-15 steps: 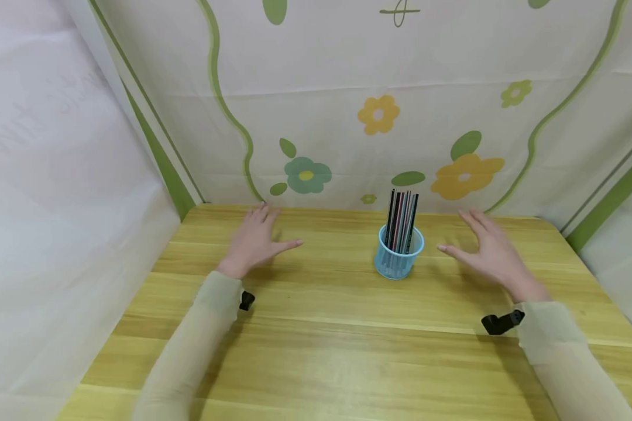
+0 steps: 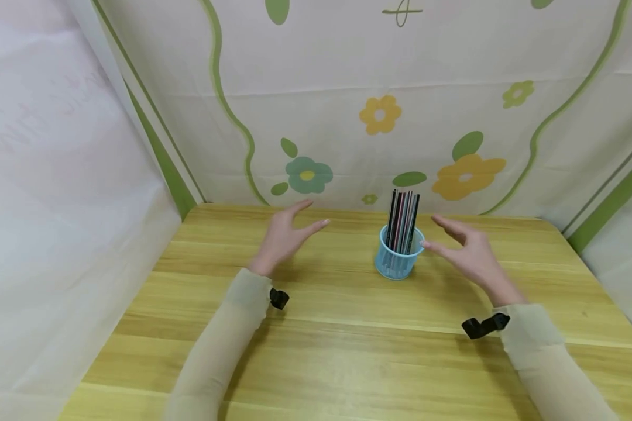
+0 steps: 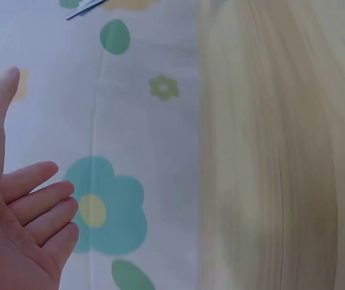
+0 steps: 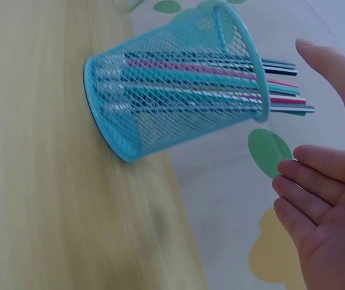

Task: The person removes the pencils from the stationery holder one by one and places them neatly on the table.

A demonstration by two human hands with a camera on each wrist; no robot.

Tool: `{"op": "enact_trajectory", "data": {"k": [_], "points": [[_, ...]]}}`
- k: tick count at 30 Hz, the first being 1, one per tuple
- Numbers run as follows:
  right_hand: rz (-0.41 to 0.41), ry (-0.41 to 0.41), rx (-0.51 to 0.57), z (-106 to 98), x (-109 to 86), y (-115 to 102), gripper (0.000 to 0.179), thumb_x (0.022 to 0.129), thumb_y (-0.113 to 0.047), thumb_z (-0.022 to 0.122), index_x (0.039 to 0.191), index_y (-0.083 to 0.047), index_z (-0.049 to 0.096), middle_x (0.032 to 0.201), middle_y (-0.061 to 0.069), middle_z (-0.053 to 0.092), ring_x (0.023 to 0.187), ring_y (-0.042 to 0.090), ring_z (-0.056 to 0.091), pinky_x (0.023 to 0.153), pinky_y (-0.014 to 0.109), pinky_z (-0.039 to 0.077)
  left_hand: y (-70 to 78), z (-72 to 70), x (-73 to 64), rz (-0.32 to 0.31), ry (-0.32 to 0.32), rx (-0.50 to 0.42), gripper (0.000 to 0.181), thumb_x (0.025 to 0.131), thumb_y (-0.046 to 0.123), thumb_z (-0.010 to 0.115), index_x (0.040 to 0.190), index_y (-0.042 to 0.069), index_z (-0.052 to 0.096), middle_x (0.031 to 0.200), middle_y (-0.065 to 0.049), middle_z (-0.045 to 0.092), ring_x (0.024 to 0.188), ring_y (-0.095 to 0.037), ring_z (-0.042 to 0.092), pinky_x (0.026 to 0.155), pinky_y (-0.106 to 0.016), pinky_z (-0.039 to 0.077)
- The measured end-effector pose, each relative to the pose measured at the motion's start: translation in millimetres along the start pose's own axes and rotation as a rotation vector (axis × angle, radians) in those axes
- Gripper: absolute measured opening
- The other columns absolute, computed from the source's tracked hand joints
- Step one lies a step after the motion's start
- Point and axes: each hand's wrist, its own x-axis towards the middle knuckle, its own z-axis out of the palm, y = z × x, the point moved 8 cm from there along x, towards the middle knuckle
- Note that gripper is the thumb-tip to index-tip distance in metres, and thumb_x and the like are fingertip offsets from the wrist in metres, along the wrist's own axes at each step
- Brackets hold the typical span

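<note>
A light blue mesh pen cup [image 2: 394, 264] stands upright on the table, right of centre. Several thin sticks [image 2: 402, 216], dark, pink and pale, poke out above its rim and look like pencils. Just right of the cup is my right hand [image 2: 474, 254], its thumb overlapping the rim in the head view, with nothing in its grasp. In the right wrist view the mesh cup [image 4: 178, 90] lies beside the spread thumb and bent fingers. My left hand [image 2: 282, 238] hovers left of the cup, thumb apart from the fingers, and holds nothing.
The wooden table [image 2: 326, 356] runs back to a white cloth [image 2: 316, 64] printed with flowers and leaves. Another white cloth [image 2: 58, 193] hangs along the left side. Black wrist cameras [image 2: 278, 299] sit on both sleeves.
Both hands have moved inward toward the cup, the left going right and the right going left. Their fingers are more bent than before. The cup stays where it was.
</note>
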Motion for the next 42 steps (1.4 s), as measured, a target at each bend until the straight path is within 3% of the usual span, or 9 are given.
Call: {"op": "enact_trajectory", "data": {"k": [3,9,13,19,24,28,31,38,42], "points": [[0.005,-0.007,0.041,10,0.6,-2,0.073,0.089,-0.041,0.081,0.151,-0.015,0.051,0.152,0.004,0.049,0.141,0.036,0.042,0.113,0.058,0.036,6.0,4.9,1.5,-0.003,0.008,-0.057,0.082,0.087,0.067,0.069,0.147,0.013,0.055,0.149,-0.002,0.053,0.138,-0.022,0.046,0.113,-0.042,0.040],[0.032,-0.015,0.099,27,4.6,-4,0.077,0.083,-0.041,0.086,0.149,-0.015,0.054,0.148,0.005,0.054,0.134,0.030,0.051,0.111,0.052,0.040,11.4,22.1,3.8,-0.001,-0.037,-0.188,0.075,0.086,0.059,0.076,0.144,0.013,0.059,0.145,0.000,0.057,0.135,-0.020,0.050,0.112,-0.043,0.041],[0.059,-0.039,0.129,36,5.7,-2,0.087,0.083,-0.039,0.087,0.153,-0.011,0.046,0.153,0.012,0.047,0.135,0.034,0.049,0.112,0.052,0.039,16.5,35.7,8.1,0.014,-0.039,-0.316,0.068,0.085,0.048,0.082,0.140,0.012,0.062,0.139,0.000,0.062,0.129,-0.016,0.056,0.110,-0.037,0.044],[0.070,-0.047,0.187,44,4.7,0,0.091,0.082,-0.034,0.089,0.155,-0.007,0.041,0.155,0.014,0.043,0.136,0.035,0.047,0.113,0.049,0.038,30.2,60.0,17.4,0.025,-0.058,-0.438,0.062,0.085,0.036,0.086,0.137,0.009,0.064,0.133,-0.005,0.065,0.125,-0.024,0.060,0.106,-0.036,0.048],[0.085,-0.041,0.218,48,5.3,3,0.090,0.083,-0.034,0.088,0.156,-0.010,0.040,0.154,0.013,0.044,0.134,0.035,0.049,0.113,0.050,0.039,41.5,77.0,26.0,0.041,-0.076,-0.444,0.059,0.085,0.031,0.087,0.135,0.009,0.066,0.133,-0.009,0.066,0.123,-0.027,0.061,0.105,-0.039,0.049],[0.081,-0.038,0.212,49,6.3,5,0.091,0.083,-0.035,0.088,0.156,-0.009,0.039,0.154,0.014,0.045,0.134,0.035,0.049,0.112,0.050,0.039,47.1,91.1,32.3,0.030,-0.091,-0.431,0.056,0.083,0.032,0.088,0.132,0.012,0.068,0.130,-0.004,0.068,0.120,-0.021,0.062,0.104,-0.039,0.050],[0.072,-0.036,0.205,49,6.6,5,0.092,0.084,-0.036,0.087,0.156,-0.007,0.039,0.153,0.015,0.045,0.133,0.036,0.050,0.112,0.048,0.039,51.8,100.9,36.2,0.024,-0.102,-0.422,0.053,0.083,0.034,0.088,0.128,0.013,0.071,0.126,0.001,0.070,0.115,-0.018,0.064,0.100,-0.033,0.052],[0.065,-0.030,0.200,49,5.8,4,0.089,0.086,-0.035,0.086,0.156,-0.007,0.039,0.153,0.016,0.045,0.133,0.036,0.051,0.111,0.049,0.040,56.2,116.5,42.4,-0.003,-0.099,-0.465,0.042,0.084,0.028,0.087,0.119,0.008,0.076,0.115,-0.004,0.074,0.098,-0.012,0.069,0.083,-0.023,0.057],[0.057,-0.024,0.195,49,5.7,4,0.088,0.086,-0.035,0.086,0.155,-0.006,0.040,0.153,0.016,0.046,0.133,0.035,0.051,0.110,0.045,0.042,54.9,121.4,43.7,-0.033,-0.078,-0.461,0.032,0.085,0.029,0.087,0.111,0.012,0.080,0.105,0.006,0.075,0.092,-0.006,0.068,0.080,-0.023,0.058]]}}
